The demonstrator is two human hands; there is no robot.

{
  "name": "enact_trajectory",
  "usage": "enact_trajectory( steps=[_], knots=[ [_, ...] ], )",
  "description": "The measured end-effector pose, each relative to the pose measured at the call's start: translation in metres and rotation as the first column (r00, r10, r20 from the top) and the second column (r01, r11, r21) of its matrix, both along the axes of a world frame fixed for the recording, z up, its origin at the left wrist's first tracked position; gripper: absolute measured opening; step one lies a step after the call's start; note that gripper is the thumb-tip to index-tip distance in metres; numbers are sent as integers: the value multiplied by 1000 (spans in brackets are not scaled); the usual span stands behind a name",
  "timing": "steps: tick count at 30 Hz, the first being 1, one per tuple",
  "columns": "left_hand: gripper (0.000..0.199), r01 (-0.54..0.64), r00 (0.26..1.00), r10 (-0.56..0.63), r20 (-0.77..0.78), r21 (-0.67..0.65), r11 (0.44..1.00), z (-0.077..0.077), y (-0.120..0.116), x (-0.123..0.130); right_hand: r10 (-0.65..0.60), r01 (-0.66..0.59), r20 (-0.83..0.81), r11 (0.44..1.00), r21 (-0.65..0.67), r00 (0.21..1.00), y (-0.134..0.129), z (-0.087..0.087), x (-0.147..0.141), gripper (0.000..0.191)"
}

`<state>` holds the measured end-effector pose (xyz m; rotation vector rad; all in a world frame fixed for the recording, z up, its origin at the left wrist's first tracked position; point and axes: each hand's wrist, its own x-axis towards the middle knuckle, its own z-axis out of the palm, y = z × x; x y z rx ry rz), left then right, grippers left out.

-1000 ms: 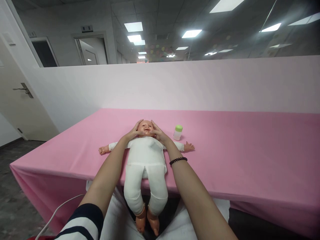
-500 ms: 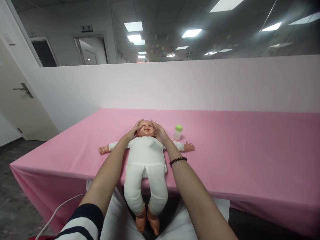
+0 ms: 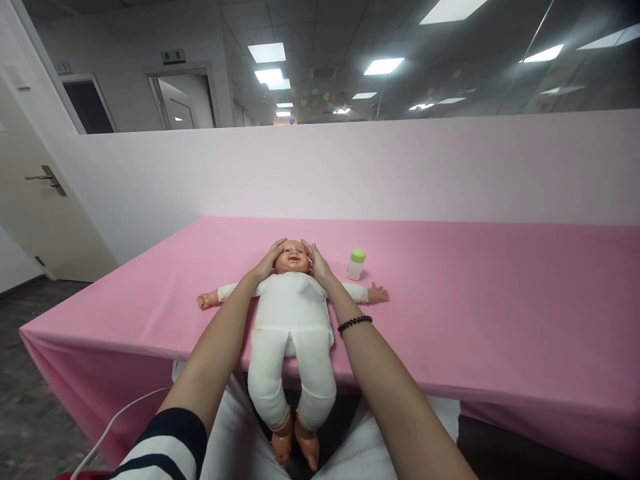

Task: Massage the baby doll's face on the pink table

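A baby doll (image 3: 293, 307) in a white top and trousers lies on its back, its arms spread wide and its legs hanging over the front edge of the table. My left hand (image 3: 270, 259) rests along the left side of the doll's head (image 3: 293, 259), fingers extended toward the forehead. Against the right side of the head lies my right hand (image 3: 318, 262), its fingers also stretched out toward the forehead. Both palms touch the head without wrapping round it. The doll's face shows between the two hands.
A small bottle (image 3: 356, 265) with a green cap stands right of the doll. Pink cloth (image 3: 475, 300) covers the table, which meets a white wall (image 3: 375, 173) at the back. A white cable (image 3: 117, 417) hangs at the lower left; a door (image 3: 45, 200) is on the left.
My right hand and wrist have shifted very slightly, a touch to the left. My left hand and the doll look almost unmoved.
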<state>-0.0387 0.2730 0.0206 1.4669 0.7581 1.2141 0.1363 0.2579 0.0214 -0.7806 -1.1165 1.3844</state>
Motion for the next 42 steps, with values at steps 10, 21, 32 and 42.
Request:
enact_trajectory(
  steps=[10,21,32,42],
  knots=[
    [62,-75,994,75,-77,5,997,3,-5,1,-153,143,80,983,119,985,16,-7,-8,56],
    [63,-258,930,302,-210,213,942,-14,8,-9,-308,279,196,947,161,931,12,-14,-4,58],
    [38,-432,788,559,-258,415,800,-2,-28,-9,-472,442,353,881,166,808,-9,-7,3,52],
    [36,-436,627,650,-430,497,750,-4,-59,-14,-531,449,514,847,285,674,-41,0,7,38]
  ],
)
